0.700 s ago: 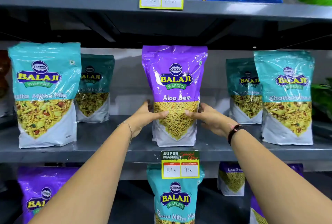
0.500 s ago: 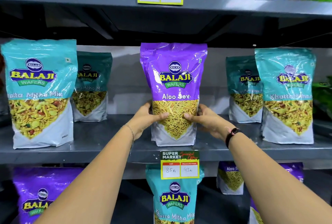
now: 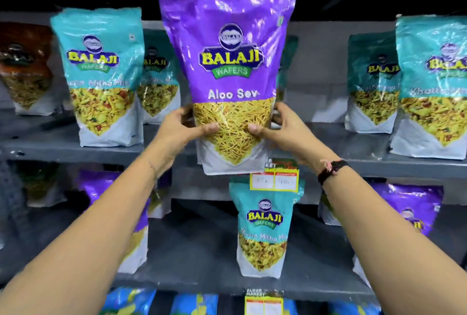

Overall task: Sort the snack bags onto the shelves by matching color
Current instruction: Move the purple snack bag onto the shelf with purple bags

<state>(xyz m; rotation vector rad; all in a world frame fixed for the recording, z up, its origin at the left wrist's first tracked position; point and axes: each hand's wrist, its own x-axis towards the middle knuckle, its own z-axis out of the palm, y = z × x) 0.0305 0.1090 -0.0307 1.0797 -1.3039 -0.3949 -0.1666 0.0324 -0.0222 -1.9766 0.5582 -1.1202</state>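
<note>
Both hands are holding the purple bag (image 3: 228, 72) up in front of the teal bags' shelf (image 3: 75, 149). The left hand (image 3: 177, 129) and right hand (image 3: 280, 127) are squeezing its sides, thumbs pressing on the front.

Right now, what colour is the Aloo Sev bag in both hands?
Purple top, clear window of yellow sev, white base: Aloo Sev bag, seen best in the head view.

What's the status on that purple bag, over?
Both hands, left and right, clamp the purple Aloo Sev bag, held in front of the teal-bag shelf. One teal bag stands among purple ones below. Path clear.
</note>
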